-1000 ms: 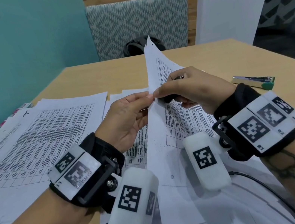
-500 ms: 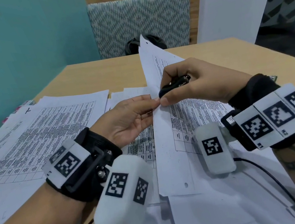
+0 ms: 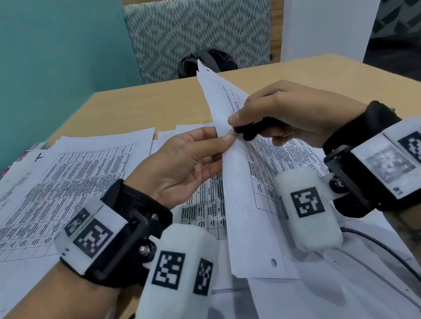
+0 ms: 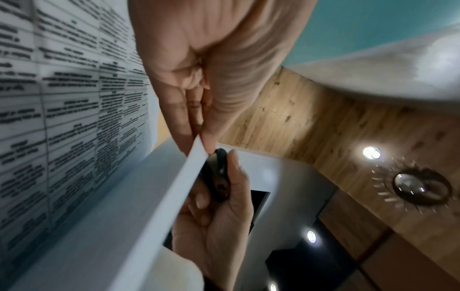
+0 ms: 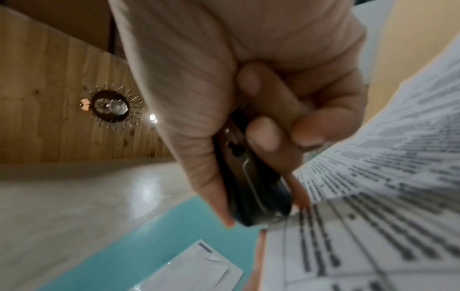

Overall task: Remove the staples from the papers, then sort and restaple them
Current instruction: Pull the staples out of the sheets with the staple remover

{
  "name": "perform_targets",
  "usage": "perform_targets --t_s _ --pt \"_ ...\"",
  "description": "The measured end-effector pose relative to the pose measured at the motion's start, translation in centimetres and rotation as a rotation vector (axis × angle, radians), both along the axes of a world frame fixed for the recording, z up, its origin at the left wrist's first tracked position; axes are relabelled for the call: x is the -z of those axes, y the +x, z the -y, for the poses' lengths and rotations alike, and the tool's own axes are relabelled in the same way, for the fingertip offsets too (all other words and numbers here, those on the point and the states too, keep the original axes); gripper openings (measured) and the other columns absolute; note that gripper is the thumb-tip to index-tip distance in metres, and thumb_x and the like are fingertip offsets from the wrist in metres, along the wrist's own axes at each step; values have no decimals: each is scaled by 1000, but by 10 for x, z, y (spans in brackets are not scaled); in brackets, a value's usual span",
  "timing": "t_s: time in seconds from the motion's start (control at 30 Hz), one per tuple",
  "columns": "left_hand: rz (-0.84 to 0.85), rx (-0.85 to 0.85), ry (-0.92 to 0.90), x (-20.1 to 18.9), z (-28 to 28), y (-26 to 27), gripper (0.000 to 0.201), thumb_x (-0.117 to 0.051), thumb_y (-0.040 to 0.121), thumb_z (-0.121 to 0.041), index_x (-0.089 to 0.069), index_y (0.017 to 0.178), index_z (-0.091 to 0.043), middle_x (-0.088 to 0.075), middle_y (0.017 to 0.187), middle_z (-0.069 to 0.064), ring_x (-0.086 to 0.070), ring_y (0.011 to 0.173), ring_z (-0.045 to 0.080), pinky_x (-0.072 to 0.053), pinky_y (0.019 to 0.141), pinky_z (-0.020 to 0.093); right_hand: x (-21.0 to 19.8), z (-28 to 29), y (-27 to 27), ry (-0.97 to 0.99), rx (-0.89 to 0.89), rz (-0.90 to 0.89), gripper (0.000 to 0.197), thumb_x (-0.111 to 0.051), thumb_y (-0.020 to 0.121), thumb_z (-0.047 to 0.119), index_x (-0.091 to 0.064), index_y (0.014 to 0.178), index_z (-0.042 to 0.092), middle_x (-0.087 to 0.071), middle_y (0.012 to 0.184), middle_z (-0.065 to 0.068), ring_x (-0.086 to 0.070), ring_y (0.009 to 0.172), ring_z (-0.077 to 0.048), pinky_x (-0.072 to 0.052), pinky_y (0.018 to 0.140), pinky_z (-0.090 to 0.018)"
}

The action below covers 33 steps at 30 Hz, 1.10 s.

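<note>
My left hand pinches the near edge of a stapled set of printed papers that stands tilted up off the table; the pinch shows in the left wrist view. My right hand grips a small black staple remover and presses its tip to the same paper edge beside my left fingertips. The black tool is clamped between thumb and curled fingers in the right wrist view, touching the printed sheet. The staple itself is hidden.
More printed sheets lie spread over the left side of the wooden table and under my forearms. A patterned chair with a dark bag stands at the far edge. A cable runs over the papers at right.
Both hands have lifted the paper set slightly and drawn closer together. The right hand has turned so the remover's tip meets the paper edge; the green stapler at right is out of sight now.
</note>
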<state>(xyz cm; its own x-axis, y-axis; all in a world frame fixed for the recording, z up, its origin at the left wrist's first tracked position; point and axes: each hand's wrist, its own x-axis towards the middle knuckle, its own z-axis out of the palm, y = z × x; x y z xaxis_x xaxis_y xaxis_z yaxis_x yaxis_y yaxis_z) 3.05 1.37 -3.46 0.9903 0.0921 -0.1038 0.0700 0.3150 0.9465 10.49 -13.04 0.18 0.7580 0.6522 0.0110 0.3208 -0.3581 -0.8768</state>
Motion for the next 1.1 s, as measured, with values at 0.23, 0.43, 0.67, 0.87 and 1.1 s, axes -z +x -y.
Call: perform_targets --t_s 0.23,0.43,0.67,0.87,1.1 --pt "9 -99 181 -2 -1 -3 9 -58 83 4 -62 86 -3 -68 74 5 -64 53 7 -50 47 15 -8 7 1 58 129 -121 30 -59 85 24 -52 59 13 -41 32 7 -23 34 -7 -19 50 -25" --pt "-59 -80 191 3 -4 1 9 -61 80 0 -60 88 -5 -67 78 6 -63 54 8 -52 49 17 -6 5 -1 33 141 -99 27 -60 85 25 -57 61 12 -44 33 8 -28 49 -13 -21 51 -26" --pt "-173 -64 216 11 -1 2 5 -64 79 -1 -66 81 -5 -70 78 7 -66 57 10 -56 54 20 -4 3 0 -12 137 -92 25 -62 84 26 -59 64 13 -49 37 8 -28 48 -13 -24 49 -24" --pt "-248 -101 240 13 -7 6 15 -60 82 1 -60 97 -1 -66 86 12 -64 58 14 -58 54 24 -2 12 10 -6 195 -73 25 -64 83 27 -62 63 12 -52 42 5 -30 53 -15 -27 52 -25" --pt "-226 -49 243 11 -9 3 12 -56 83 7 -64 88 -1 -71 74 6 -67 56 9 -56 52 19 -2 38 35 -47 345 -31 23 -67 80 28 -63 66 10 -54 60 -6 -27 44 -13 -25 52 -25"
